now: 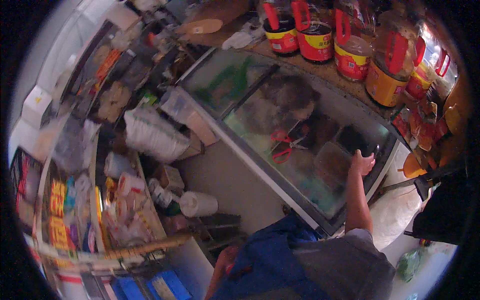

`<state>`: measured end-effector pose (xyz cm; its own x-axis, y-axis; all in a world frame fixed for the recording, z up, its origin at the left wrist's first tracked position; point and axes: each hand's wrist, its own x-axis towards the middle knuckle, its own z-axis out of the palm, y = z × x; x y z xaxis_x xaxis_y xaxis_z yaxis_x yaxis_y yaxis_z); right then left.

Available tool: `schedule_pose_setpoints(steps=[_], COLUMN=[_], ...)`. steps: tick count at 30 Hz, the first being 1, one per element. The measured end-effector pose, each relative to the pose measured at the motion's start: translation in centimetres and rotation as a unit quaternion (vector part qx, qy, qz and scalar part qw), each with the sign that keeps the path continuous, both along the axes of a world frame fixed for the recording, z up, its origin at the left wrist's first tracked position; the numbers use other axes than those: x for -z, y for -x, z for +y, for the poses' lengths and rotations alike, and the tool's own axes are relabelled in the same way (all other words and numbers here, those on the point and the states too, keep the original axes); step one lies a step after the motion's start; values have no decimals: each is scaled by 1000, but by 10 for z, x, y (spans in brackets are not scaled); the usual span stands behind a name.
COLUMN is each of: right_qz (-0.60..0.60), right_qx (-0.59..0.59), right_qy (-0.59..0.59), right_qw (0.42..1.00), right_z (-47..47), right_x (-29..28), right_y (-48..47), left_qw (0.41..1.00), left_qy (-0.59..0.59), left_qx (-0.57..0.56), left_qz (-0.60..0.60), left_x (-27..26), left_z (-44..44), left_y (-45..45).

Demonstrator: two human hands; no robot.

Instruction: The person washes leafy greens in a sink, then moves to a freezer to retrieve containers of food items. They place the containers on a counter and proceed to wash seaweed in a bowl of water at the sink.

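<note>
My right hand point(363, 164) reaches over the glass top point(240, 123) of a chest freezer, close to its right end. Its fingers are partly curled beside a small shiny piece point(377, 149) on the dark frame; blur hides whether they grip it. Red-handled scissors point(285, 144) lie spread apart on the glass. Beneath the pane, blurred food packs and a dark container point(352, 138) show through. My left hand point(228, 257) is low beside my blue apron point(262, 258), partly hidden. Something red and dark is next to it, too blurred to identify.
Large jugs with red handles point(317, 41) line the ledge behind the freezer. Crowded shelves point(123, 210) stand on the left. A white sack point(153, 135) and a white roll point(198, 203) are near the floor point(228, 180). A pale bag point(397, 210) sits at the freezer's right.
</note>
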<state>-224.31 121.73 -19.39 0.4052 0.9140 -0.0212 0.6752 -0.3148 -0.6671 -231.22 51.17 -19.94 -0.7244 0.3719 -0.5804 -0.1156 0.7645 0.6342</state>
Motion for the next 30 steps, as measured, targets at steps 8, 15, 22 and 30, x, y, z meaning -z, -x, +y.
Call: schedule_pose_setpoints(steps=[8,15,22,30], right_qz=[15,148,292,353], right_qx=[-19,-145,-410,-252], right_qy=[-51,-10,85,-4], right_qw=[998,978,860,901], right_z=[-4,-19,-72,-158], right_x=[1,11,19,13], right_y=[75,209,254,195], left_qw=[989,946,894,795], left_qy=[-90,80,50,-62], left_qx=[89,313,443,557], left_qz=[-76,7,27,234], left_x=[61,-40,-50,30], left_z=[16,222,339,456], left_y=[155,266,395,543])
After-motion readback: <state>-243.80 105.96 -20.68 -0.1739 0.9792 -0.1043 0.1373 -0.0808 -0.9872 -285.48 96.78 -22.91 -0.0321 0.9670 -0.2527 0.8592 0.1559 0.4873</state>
